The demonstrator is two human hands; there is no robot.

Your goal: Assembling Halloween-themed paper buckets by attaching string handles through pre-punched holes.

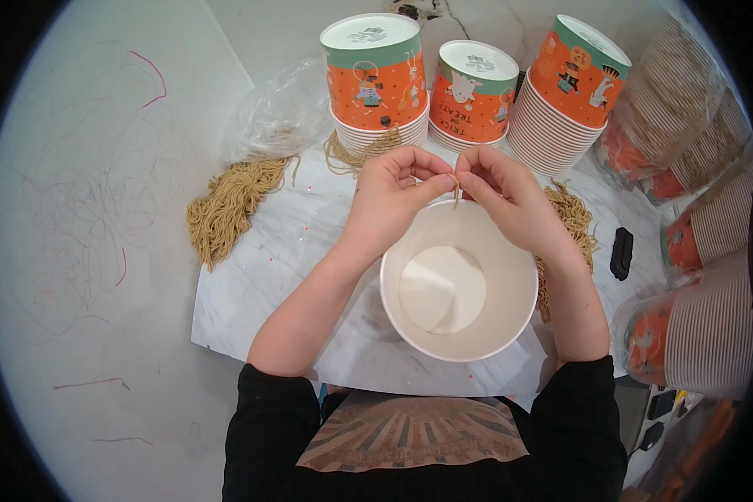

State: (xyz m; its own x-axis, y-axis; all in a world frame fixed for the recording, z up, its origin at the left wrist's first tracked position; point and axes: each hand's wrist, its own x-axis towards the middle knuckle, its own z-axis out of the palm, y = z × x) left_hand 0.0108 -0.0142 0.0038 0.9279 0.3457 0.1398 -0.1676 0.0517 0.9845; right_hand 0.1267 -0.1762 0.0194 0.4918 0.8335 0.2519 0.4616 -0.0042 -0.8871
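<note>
Hands: 2, left hand point(391, 191) and right hand point(512, 191). Open white tub point(510, 289): 1, just below both. Upturned tub stacks point(376, 88): 3, beyond both — bagged tub stacks point(707, 326): 4, right of right hand. Tan yarn clumps point(233, 205): at least 3, around both hands — pinched strands point(456, 197) too fine to count. Small black object point(622, 253): 1, right of right hand.

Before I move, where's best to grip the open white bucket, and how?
Likely the white bucket's near rim, from your body's side, thumb inside: the mouth opens upward and that edge is bare; left hand and right hand pinch yarn by its far side.
</note>
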